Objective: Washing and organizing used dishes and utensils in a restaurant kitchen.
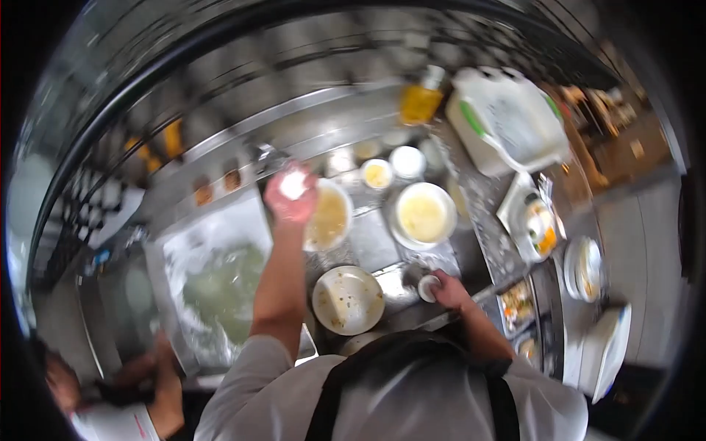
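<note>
My left hand [292, 193] is raised over the left edge of a bowl of cloudy liquid [329, 215]; a bright white patch shows at it, and whether it holds anything is unclear. Near the front right, my right hand [445, 290] grips a small white cup [428, 288]. A dirty white plate [348, 300] with food scraps lies to its left. Behind the cup stands a white bowl of yellowish liquid [423, 214]. Farther back are a small bowl with yellow contents [377, 173] and a white round dish [407, 161].
A sink of foamy water [220, 292] lies left, with a co-worker's arm [165, 380] beyond. At right are a white tub [507, 121], a dish with food scraps [534, 229], stacked plates [583, 269] and a food-waste container [517, 308]. A yellow liquid bottle [422, 99] stands behind.
</note>
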Demonstrator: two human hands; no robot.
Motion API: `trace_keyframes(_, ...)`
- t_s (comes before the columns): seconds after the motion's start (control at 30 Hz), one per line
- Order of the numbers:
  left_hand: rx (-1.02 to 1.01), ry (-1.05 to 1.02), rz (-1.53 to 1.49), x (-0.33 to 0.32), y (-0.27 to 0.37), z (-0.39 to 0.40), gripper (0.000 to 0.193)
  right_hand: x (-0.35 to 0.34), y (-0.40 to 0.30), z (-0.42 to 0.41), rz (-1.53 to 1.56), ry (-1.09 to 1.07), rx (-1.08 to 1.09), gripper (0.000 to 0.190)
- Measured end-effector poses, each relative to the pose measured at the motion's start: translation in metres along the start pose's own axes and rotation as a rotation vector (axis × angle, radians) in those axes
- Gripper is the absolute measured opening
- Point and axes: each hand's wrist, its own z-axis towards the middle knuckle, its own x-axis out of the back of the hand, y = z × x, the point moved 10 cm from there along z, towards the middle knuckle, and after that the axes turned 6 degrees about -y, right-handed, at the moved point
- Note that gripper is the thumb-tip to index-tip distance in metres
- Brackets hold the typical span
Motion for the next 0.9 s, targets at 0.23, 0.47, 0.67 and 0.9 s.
trace_keyframes(0.23, 0.223, 0.435, 0.466, 0.045, -0.006, -0.016, 0.038, -0.006, -0.077, 0.072, 0.779, -0.079, 0.218, 0.057)
trace_keyframes(0.47, 0.312, 0.826, 0.904, 0.056, -0.123, -0.039, 0.037, 0.051, -0.147, 0.067, 1.212, -0.050, 0.313, 0.060)
trace_keyframes(0.67, 0.556, 0.186, 1.343, -0.065, -0.376, 0.020, 0.058, 0.162, -0.056, -0.013, 1.241, 0.425, 0.539, 0.054)
trace_keyframes(0.9, 0.782, -0.422, 1.387, -0.223, -0.660, 0.044, 0.059, 0.338, 0.262, -0.336, 0.508, 1.532, 0.087, 0.044)
